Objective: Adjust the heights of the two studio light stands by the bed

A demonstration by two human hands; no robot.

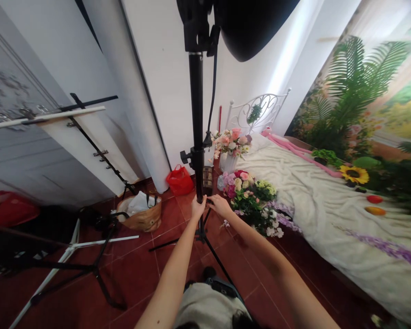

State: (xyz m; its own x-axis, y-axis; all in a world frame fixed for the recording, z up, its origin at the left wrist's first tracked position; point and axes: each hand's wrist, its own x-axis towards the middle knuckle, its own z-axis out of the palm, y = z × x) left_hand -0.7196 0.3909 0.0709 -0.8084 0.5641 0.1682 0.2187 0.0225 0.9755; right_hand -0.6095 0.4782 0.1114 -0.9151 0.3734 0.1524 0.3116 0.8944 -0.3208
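Directly in front of me stands a black light stand [196, 100], upright on spread tripod legs. My left hand [198, 207] is wrapped round its lower column. Beside it, on the column's right, my right hand [220, 204] has its fingers closed at what looks like a clamp knob, mostly hidden by the fingertips. Higher up, another locking knob [185, 157] sticks out to the left from a collar. A cable with a plug [208, 138] hangs along the column. At the top is a dark lamp head [253, 27], cut off by the frame edge.
To the right is a bed with a cream blanket [294, 183] and a sunflower [354, 174]. Flower bunches [248, 196] stand beside it. On the left are a red bag [180, 180], a wicker basket [144, 218] and other stand legs [71, 246] across the tiled floor.
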